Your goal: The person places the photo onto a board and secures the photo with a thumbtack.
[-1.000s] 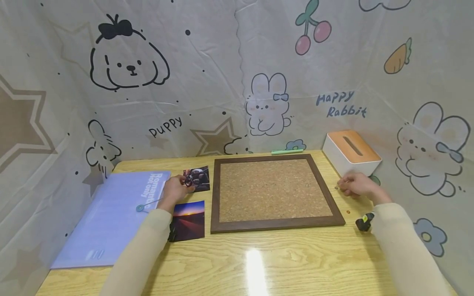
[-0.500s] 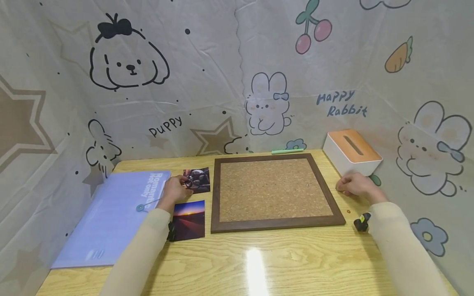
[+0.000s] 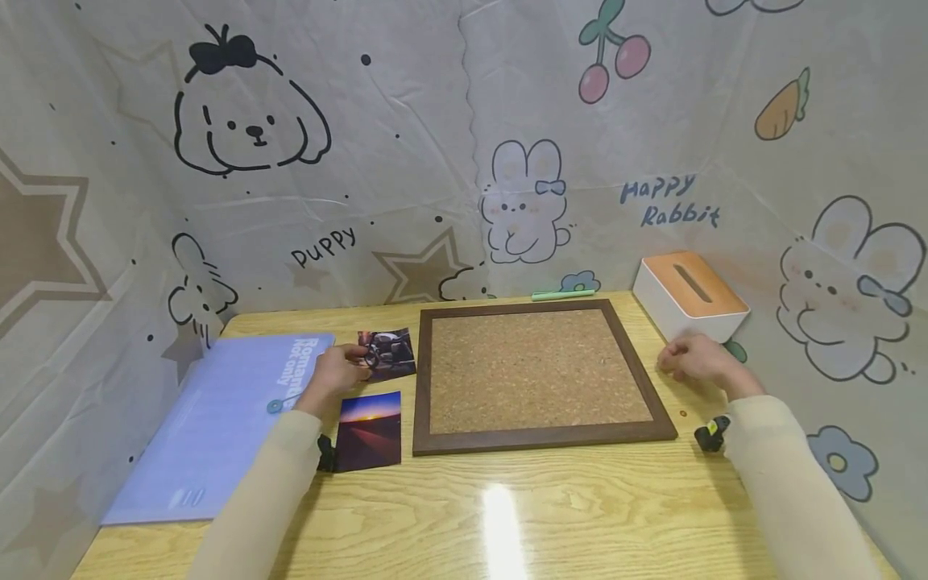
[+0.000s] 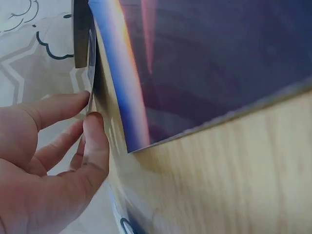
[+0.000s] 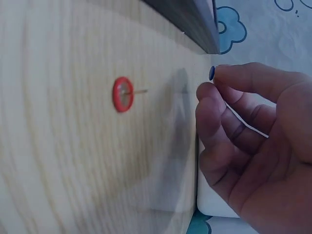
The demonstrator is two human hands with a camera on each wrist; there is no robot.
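The left hand [image 3: 335, 372] pinches a dark photo [image 3: 395, 348] by its edge and the right hand [image 3: 696, 360] a blue tack [image 5: 212, 73], while on the desk [image 3: 428, 524] a sunset photo [image 3: 370, 435] lies just beside the left hand, a red tack [image 5: 120, 94] near the right, and a framed corkboard [image 3: 536, 370] between both.

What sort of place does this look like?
Probably a desk or craft corner indoors: there's a wood-grain table with a framed cork board on it, and cartoon-printed sheeting behind.
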